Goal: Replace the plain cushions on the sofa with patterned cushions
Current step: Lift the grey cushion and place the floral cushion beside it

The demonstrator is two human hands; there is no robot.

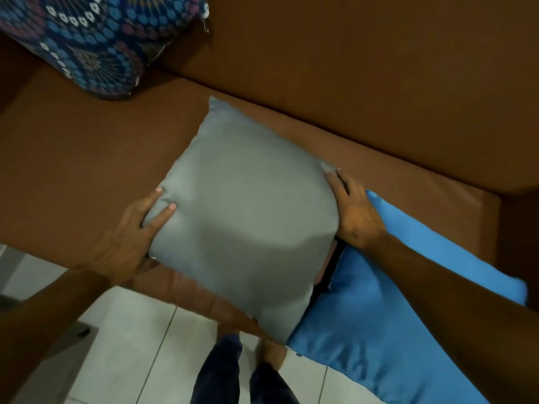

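A plain grey cushion (245, 217) is held over the seat of the brown sofa (87, 158), tilted toward me. My left hand (131, 237) grips its left edge, thumb and fingers pressed into the fabric. On the opposite side my right hand (354, 211) clasps the right edge. A plain blue cushion (379, 325) lies at the sofa's front right, partly under my right arm and the grey cushion. A patterned blue and purple cushion (87, 42) leans in the sofa's far left corner.
The sofa backrest (379, 77) runs across the top. White floor tiles (131, 345) lie below the seat's front edge. My legs in dark trousers (221, 374) and a bare foot stand close to the sofa.
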